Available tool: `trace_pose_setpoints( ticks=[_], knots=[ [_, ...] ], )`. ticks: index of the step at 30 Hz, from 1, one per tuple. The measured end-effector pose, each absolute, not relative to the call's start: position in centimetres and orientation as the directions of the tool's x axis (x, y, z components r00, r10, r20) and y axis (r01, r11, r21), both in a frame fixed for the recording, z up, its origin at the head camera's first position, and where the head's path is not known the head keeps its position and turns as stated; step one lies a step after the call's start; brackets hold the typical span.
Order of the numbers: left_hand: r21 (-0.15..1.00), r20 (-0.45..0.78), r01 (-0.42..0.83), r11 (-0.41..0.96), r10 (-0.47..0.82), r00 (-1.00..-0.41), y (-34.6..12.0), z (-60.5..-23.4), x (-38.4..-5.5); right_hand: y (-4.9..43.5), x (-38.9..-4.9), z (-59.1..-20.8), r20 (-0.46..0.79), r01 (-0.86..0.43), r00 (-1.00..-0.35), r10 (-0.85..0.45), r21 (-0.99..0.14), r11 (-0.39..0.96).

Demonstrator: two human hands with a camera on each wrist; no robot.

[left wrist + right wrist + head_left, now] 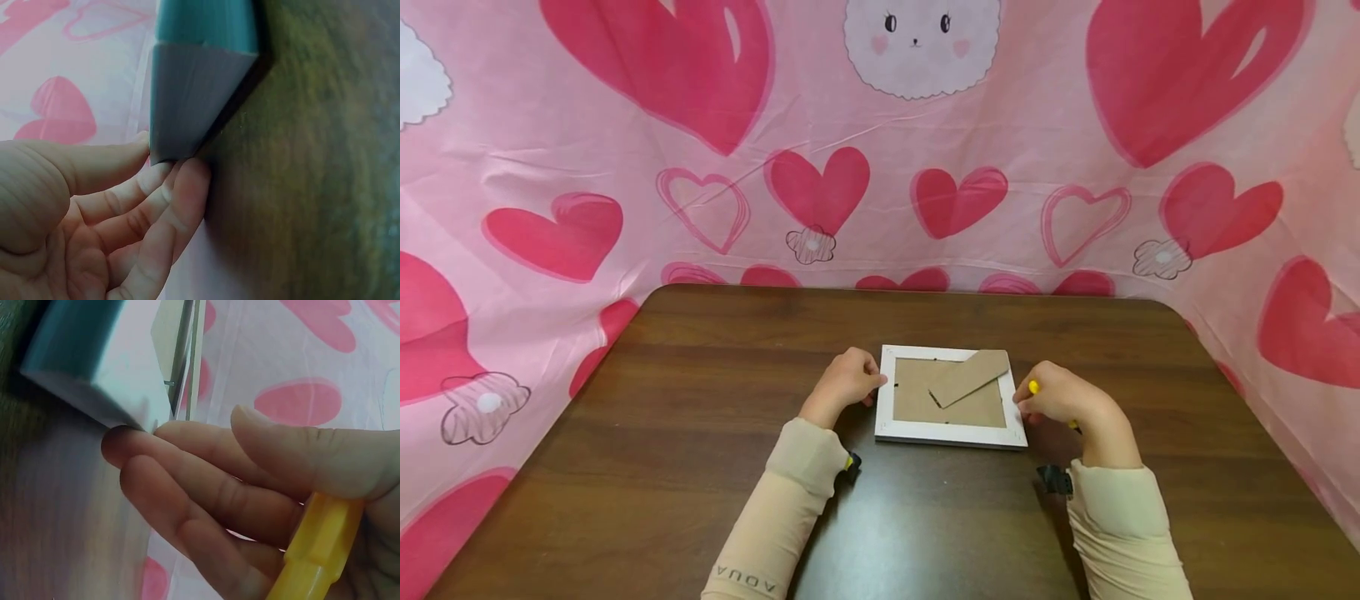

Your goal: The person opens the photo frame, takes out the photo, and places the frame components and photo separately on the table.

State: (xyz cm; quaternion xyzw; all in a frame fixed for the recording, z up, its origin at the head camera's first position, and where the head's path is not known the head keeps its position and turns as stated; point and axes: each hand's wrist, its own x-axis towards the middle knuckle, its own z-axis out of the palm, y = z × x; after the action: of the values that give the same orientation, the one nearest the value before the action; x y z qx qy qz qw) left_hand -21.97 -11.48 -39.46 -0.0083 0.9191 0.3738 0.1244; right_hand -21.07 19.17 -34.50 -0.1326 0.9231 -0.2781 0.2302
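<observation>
A white picture frame (886,408) lies face down on the table, its brown cardboard back (913,400) showing. A cardboard stand leg (973,377) slants across that back toward the upper right corner. At the left edge, my left hand (847,380) pinches the frame, thumb on the upper face and fingers at the side, as the left wrist view shows. My right hand (1054,394) touches the frame's right side with its fingertips. A yellow handle (322,544) is tucked between that hand's thumb and palm; its working end is hidden.
The frame rests around the middle of a dark brown wooden table (700,375) with rounded far corners. A pink cloth with hearts (820,187) hangs behind and along both sides. Small black devices (1056,479) sit at both wrists, by the beige sleeves (1120,508).
</observation>
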Motion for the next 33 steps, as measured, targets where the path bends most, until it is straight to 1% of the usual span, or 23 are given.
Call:
trace_pose_setpoints(
  ticks=[4, 7, 12, 14, 16, 18, 20, 23, 25, 28, 30, 33],
  knots=[
    [0.7, -0.234, -0.117, 0.705, 0.071, -0.97, -11.6, -39.5, -21.8, 19.4, -20.9, -34.3, -0.309, -0.08, -0.884, -0.35, -0.639, 0.765],
    [0.735, -0.262, -0.161, 0.658, 0.057, -0.963, -11.6, -39.5, -21.3, 19.6, -20.9, -34.1, -0.251, -0.053, -0.918, -0.308, -0.692, 0.72],
    [0.814, -0.304, -0.243, 0.527, 0.03, -0.952, -12.1, -39.4, -20.5, 19.4, -21.2, -33.3, -0.117, -0.044, -0.973, -0.2, -0.756, 0.653],
    [0.835, -0.305, -0.257, 0.486, 0.021, -0.952, -12.3, -39.3, -20.3, 19.1, -21.4, -33.0, -0.054, -0.047, -0.987, -0.15, -0.797, 0.602],
    [0.849, -0.301, -0.261, 0.458, 0.013, -0.954, -12.5, -39.1, -20.1, 18.4, -21.5, -32.7, 0.003, -0.05, -0.996, -0.092, -0.852, 0.521],
    [0.859, -0.296, -0.262, 0.44, 0.009, -0.955, -12.5, -38.9, -20.0, 17.7, -21.5, -32.5, 0.043, -0.047, -0.999, -0.019, -0.918, 0.395],
    [0.865, -0.292, -0.263, 0.427, 0.004, -0.956, -12.5, -38.9, -20.0, 16.6, -21.6, -32.3, 0.066, -0.054, -0.996, 0.053, -0.977, 0.206],
    [0.865, -0.284, -0.262, 0.429, -0.013, -0.959, -12.4, -38.9, -19.8, 14.8, -21.8, -32.3, 0.094, -0.105, -0.985, 0.143, -0.992, -0.069],
    [0.863, -0.282, -0.264, 0.431, -0.023, -0.959, -12.3, -39.0, -19.7, 13.5, -22.0, -32.5, 0.097, -0.136, -0.979, 0.177, -0.965, -0.226],
    [0.86, -0.284, -0.267, 0.435, -0.028, -0.959, -12.1, -39.2, -19.6, 11.8, -22.3, -33.0, 0.092, -0.161, -0.978, 0.189, -0.904, -0.396],
    [0.86, -0.285, -0.267, 0.435, -0.023, -0.958, -12.0, -39.4, -19.6, 11.0, -22.4, -33.3, 0.07, -0.141, -0.986, 0.151, -0.836, -0.53],
    [0.861, -0.286, -0.263, 0.435, -0.013, -0.958, -11.8, -39.6, -19.6, 10.0, -22.7, -34.0, 0.025, -0.075, -0.996, 0.081, -0.709, -0.701]
  ],
)
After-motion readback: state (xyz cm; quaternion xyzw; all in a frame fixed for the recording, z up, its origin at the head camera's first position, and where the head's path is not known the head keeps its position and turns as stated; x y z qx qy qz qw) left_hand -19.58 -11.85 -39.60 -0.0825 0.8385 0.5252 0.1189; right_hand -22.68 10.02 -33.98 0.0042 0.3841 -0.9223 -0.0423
